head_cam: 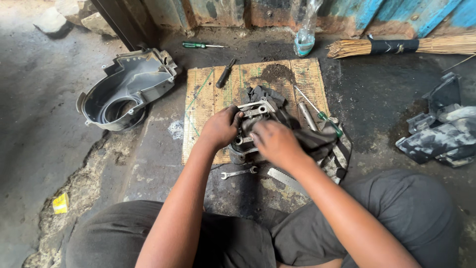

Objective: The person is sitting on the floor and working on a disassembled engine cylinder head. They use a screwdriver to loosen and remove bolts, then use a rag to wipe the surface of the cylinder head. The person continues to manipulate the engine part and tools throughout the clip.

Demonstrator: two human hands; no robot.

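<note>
My left hand [220, 126] grips the heavy, greasy engine cylinder head [253, 124] by its side — my right hand [275, 141] presses a dark rag [317, 139] closed against it.

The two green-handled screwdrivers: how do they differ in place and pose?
The far screwdriver lies on the bare floor by the wall, nearly level across the picture, clear of both hands. The near screwdriver lies slanted at the woven mat's right edge, beside the dark rag and close to the right hand. Both have green handles and lie untouched.
</note>
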